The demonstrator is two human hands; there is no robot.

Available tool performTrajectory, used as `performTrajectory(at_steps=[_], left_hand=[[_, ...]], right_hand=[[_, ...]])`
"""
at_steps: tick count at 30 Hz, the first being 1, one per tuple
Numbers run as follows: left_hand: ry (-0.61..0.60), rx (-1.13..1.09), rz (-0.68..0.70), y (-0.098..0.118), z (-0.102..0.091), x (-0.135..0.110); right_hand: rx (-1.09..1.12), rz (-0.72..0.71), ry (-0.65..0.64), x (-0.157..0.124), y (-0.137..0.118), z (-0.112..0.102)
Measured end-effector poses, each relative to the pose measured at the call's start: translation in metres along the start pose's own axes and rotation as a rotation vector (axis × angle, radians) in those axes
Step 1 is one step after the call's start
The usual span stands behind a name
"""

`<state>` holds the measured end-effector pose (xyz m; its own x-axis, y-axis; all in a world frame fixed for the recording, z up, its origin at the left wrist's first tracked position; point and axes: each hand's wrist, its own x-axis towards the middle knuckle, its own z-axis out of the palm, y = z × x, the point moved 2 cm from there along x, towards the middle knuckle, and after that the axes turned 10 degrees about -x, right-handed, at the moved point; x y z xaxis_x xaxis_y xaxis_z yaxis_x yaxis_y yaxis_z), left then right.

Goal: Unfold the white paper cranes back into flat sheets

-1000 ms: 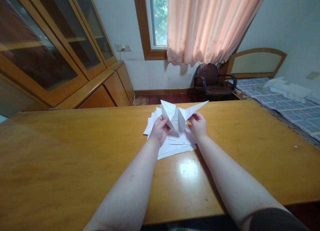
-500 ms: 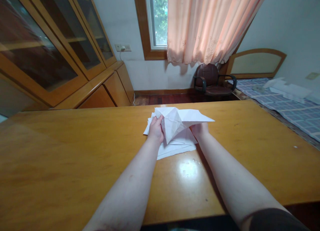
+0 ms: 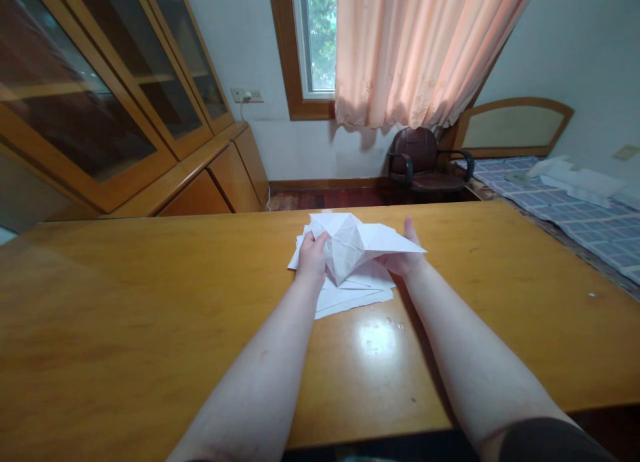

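A folded white paper model [image 3: 356, 243] with creased flaps and a pointed wing to the right is held just above a stack of white sheets [image 3: 350, 290] on the wooden table [image 3: 150, 302]. My left hand [image 3: 312, 257] pinches its left flap, fingers closed on the paper. My right hand [image 3: 404, 254] supports the model from under its right wing; the thumb sticks up behind the wing and the other fingers are hidden by the paper.
A glass-fronted wooden cabinet [image 3: 100, 109] runs along the left wall. Beyond the table stand a dark armchair [image 3: 424, 161] under a peach curtain [image 3: 420, 49] and a bed [image 3: 575, 209] with a checked cover at the right.
The model was turned from upright, wings spread, to lying flatter with its wing pointing right. My right hand shifted from pinching the wing to holding it from beneath.
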<state>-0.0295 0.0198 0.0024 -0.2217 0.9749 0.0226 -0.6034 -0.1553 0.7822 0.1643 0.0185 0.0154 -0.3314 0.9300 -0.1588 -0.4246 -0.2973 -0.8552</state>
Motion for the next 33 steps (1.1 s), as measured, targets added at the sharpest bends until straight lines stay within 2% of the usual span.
performTrajectory(at_steps=[5, 8, 12, 15, 19, 21, 24, 27, 30, 33], left_hand=[[0.067, 0.059, 0.087, 0.0, -0.003, 0.005], [0.081, 0.045, 0.136, 0.001, -0.005, 0.007], [0.146, 0.12, 0.191, 0.004, -0.009, 0.008], [0.184, 0.185, 0.184, 0.007, -0.01, 0.006], [0.123, 0.312, 0.171, 0.01, -0.005, 0.0], [0.093, 0.384, 0.179, 0.012, -0.003, -0.003], [0.124, 0.545, 0.195, 0.016, -0.004, -0.005], [0.174, 0.784, 0.169, 0.018, -0.008, -0.006], [0.142, 1.021, 0.115, 0.014, -0.012, -0.008], [0.094, 1.351, 0.151, 0.008, -0.014, -0.011]], right_hand=[[-0.099, 0.138, -0.139, -0.009, -0.001, -0.006], [-0.206, 0.145, -0.187, -0.008, 0.003, -0.004], [-0.314, 0.036, -0.08, 0.0, 0.007, -0.001], [-0.341, -0.014, 0.008, 0.005, 0.007, -0.004], [-0.224, 0.039, 0.162, 0.012, 0.005, -0.014], [-0.239, 0.021, 0.224, 0.015, 0.005, -0.02], [-0.498, -0.104, 0.398, 0.02, 0.004, -0.027], [-0.938, -0.163, 0.588, 0.021, 0.005, -0.027], [-1.322, -0.102, 0.569, 0.022, 0.011, -0.018], [-1.511, -0.112, 0.545, 0.02, 0.016, -0.007]])
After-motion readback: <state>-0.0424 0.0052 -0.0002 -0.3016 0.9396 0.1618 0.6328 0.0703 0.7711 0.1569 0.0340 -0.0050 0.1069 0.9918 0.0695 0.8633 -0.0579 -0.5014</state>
